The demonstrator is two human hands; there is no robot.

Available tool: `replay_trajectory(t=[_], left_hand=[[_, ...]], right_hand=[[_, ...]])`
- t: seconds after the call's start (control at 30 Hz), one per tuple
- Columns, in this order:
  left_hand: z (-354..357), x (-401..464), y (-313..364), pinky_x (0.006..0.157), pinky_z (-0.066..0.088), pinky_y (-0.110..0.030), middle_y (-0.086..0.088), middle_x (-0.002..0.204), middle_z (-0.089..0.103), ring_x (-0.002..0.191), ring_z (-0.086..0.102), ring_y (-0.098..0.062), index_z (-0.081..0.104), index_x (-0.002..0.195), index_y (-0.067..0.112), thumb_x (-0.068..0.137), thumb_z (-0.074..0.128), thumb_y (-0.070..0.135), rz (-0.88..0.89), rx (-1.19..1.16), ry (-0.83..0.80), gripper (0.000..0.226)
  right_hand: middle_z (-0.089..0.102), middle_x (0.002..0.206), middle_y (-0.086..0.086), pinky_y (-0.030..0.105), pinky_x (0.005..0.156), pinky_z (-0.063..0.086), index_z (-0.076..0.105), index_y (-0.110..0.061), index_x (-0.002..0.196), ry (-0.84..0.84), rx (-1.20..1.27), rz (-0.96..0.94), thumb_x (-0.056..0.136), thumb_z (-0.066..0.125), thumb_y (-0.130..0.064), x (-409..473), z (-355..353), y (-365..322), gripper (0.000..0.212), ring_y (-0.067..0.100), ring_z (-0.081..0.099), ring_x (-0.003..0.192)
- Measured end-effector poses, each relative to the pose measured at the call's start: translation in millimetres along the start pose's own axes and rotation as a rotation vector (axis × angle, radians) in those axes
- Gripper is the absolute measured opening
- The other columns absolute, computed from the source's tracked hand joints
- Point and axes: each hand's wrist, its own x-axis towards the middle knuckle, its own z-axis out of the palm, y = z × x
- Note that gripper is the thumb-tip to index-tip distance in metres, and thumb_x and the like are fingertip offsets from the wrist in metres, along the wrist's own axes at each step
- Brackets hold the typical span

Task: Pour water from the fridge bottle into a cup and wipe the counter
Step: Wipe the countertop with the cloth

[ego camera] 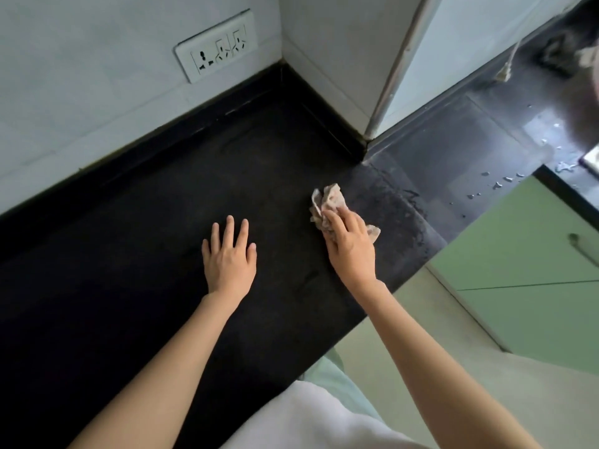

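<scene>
A crumpled beige cloth (325, 199) lies on the black counter (162, 222) near its front right corner. My right hand (351, 244) grips the cloth and holds it down on the counter. My left hand (229, 254) lies flat on the counter a little to the left, fingers straight and spread, holding nothing. Neither a bottle nor a cup is in view.
A white wall socket plate (216, 47) sits above the counter's back edge. The counter continues to the right past a tiled wall corner (372, 131), with water drops (505, 181) on it. Green cabinet fronts (525, 254) stand below.
</scene>
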Motion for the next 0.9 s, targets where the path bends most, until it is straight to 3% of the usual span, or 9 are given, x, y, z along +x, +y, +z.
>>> replay_trajectory(t=[0.17,0.27,0.33,0.47,0.53,0.63,0.8,0.9], left_hand=[[-3,-2,0,0.116,0.021,-0.052,-0.006,0.161,0.016,0.148,0.013,-0.032,0.020,0.152,0.025,0.101,0.034,0.040,-0.010,0.000,-0.007,0.055],[-4,-2,-1,0.116,0.022,-0.052,-0.005,0.161,0.016,0.148,0.013,-0.031,0.020,0.152,0.025,0.101,0.034,0.040,-0.005,0.001,-0.007,0.055],[-5,-2,-2,0.115,0.021,-0.052,-0.006,0.161,0.016,0.147,0.013,-0.032,0.021,0.152,0.025,0.101,0.034,0.040,0.002,-0.012,-0.006,0.055],[-4,-2,-3,0.116,0.017,-0.052,-0.006,0.162,0.011,0.148,0.009,-0.032,0.019,0.153,0.024,0.102,0.032,0.041,0.022,-0.017,-0.021,0.056],[-2,-4,-5,0.116,0.016,-0.053,-0.007,0.162,0.012,0.148,0.009,-0.032,0.021,0.152,0.023,0.102,0.034,0.040,0.056,-0.029,-0.012,0.055],[0,-14,-10,0.116,0.018,-0.056,-0.009,0.160,0.017,0.148,0.013,-0.032,0.028,0.151,0.022,0.101,0.039,0.035,0.141,-0.050,0.027,0.053],[5,-51,-22,0.114,0.022,-0.057,-0.010,0.158,0.025,0.146,0.020,-0.033,0.035,0.148,0.019,0.099,0.045,0.030,0.225,-0.064,0.064,0.051],[11,-81,-34,0.112,0.025,-0.057,-0.011,0.156,0.029,0.145,0.024,-0.034,0.039,0.146,0.017,0.098,0.049,0.028,0.228,-0.067,0.095,0.050]], right_hand=[[0.056,0.132,0.006,0.039,0.103,0.044,0.062,-0.017,0.125,-0.108,0.093,-0.232,0.088,0.060,-0.016,-95,5,-37,0.036,0.027,0.049,0.125],[0.058,0.129,0.007,0.037,0.099,0.045,0.062,-0.018,0.125,-0.134,0.061,-0.357,0.090,0.058,-0.018,-89,6,-36,0.035,0.028,0.051,0.123],[0.058,0.127,0.011,0.041,0.094,0.049,0.062,-0.015,0.123,-0.110,0.025,-0.305,0.084,0.064,-0.012,-61,3,-19,0.039,0.033,0.054,0.116],[0.057,0.129,0.011,0.045,0.087,0.052,0.061,-0.014,0.123,-0.023,-0.012,0.074,0.083,0.067,-0.009,-24,-21,36,0.041,0.035,0.052,0.115],[0.056,0.131,0.010,0.047,0.085,0.052,0.060,-0.015,0.126,0.013,-0.038,0.169,0.084,0.067,-0.009,-39,-31,45,0.043,0.035,0.051,0.117],[0.057,0.129,0.008,0.040,0.080,0.053,0.062,-0.015,0.124,0.059,-0.063,0.142,0.083,0.067,-0.007,-88,-31,24,0.042,0.032,0.052,0.115],[0.059,0.127,0.008,0.033,0.101,0.041,0.065,-0.014,0.120,0.001,0.028,-0.082,0.083,0.069,-0.009,-150,2,-54,0.037,0.028,0.052,0.118],[0.059,0.126,0.009,0.035,0.099,0.044,0.064,-0.012,0.122,-0.018,0.054,-0.126,0.084,0.066,-0.009,-133,15,-74,0.037,0.027,0.053,0.118]])
